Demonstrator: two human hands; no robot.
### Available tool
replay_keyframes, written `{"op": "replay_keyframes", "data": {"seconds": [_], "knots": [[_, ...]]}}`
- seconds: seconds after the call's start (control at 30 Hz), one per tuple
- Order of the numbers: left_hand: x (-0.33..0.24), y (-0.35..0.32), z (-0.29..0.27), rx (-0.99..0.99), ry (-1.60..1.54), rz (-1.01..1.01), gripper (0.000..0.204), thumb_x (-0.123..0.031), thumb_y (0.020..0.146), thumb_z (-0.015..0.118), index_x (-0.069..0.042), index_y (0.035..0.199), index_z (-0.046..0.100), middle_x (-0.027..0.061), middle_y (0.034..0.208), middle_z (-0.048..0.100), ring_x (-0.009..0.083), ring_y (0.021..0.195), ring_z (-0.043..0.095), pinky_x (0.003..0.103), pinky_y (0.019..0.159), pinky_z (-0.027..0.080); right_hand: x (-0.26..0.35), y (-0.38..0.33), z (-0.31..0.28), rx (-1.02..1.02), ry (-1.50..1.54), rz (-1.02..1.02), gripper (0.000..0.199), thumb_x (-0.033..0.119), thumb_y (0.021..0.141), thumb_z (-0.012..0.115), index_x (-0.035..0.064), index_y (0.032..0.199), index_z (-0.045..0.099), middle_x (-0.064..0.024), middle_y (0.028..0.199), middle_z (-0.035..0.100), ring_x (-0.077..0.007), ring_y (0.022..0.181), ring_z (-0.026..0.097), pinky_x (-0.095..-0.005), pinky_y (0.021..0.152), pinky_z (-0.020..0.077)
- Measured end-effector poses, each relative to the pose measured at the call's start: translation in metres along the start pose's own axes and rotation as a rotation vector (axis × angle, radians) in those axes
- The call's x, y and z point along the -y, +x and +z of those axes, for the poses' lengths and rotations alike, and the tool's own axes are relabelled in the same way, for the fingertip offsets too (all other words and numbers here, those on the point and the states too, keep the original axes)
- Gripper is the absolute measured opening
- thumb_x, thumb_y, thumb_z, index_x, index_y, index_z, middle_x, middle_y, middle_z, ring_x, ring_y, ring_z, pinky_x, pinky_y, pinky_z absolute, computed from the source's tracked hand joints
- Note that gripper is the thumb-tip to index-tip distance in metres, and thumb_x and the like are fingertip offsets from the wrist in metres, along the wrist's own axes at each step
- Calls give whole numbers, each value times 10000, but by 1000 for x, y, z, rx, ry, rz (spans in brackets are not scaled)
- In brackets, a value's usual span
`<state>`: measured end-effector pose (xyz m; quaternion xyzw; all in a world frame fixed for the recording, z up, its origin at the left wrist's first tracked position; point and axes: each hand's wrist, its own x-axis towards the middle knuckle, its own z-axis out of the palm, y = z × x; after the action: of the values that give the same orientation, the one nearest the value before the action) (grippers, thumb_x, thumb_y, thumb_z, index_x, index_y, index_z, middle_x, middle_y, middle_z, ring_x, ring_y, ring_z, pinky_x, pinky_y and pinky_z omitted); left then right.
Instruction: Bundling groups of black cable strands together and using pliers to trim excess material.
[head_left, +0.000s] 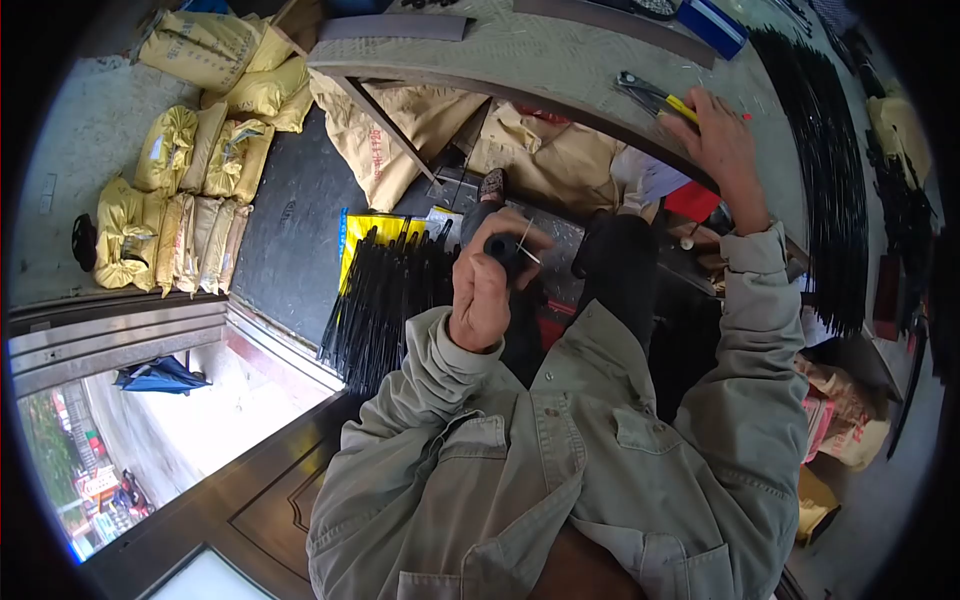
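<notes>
My left hand (pixel 482 295) is closed around a black tube-like piece (pixel 508 252) with a round hole in its end, held in front of my lap. Thin pale wire-like bits (pixel 527 250) stick out beside it. Up on the workbench, my right hand (pixel 722 150) has its fingers round the yellow handles of a pair of pliers (pixel 655 97), whose dark jaws point left. A bundle of long thin black rods (pixel 390 300) stands to the left of my left hand, by a yellow bag (pixel 362 238).
The workbench (pixel 560 75) spans the far side, its metal edge above my knees. More black rods (pixel 825 180) hang over its right end. A blue box (pixel 712 27) sits at the back. Stacked yellow sacks (pixel 200 150) line the left wall; a doorway with a blue umbrella (pixel 163 375) is lower left.
</notes>
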<state>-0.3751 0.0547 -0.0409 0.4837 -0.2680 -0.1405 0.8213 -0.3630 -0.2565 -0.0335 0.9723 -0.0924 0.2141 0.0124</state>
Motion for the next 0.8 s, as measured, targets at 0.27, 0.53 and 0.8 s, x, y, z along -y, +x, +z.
{"op": "replay_keyframes", "data": {"seconds": [0.27,0.53,0.8], "knots": [[-5,2,-9,119,106,40,584,-565,865,360,1,781,476,44,643,440,89,516,382,223,485,298,1,-9,0,-56,343,-40,258,283,815,599,57,922,535,-76,817,571,-250,743,574,-316,618,450],[-12,-8,0,-22,179,-38,587,-574,860,375,-8,732,468,40,579,436,119,489,420,237,451,328,109,-49,-106,37,398,-483,264,96,729,649,59,975,561,-61,1149,478,-194,1037,506,-349,903,369],[0,-21,-3,-183,762,104,495,-448,914,330,6,843,513,60,754,554,171,644,533,243,522,428,121,-60,-91,-530,-169,-619,214,101,719,663,150,898,556,14,1137,468,-150,1093,479,-488,1014,225]]}}
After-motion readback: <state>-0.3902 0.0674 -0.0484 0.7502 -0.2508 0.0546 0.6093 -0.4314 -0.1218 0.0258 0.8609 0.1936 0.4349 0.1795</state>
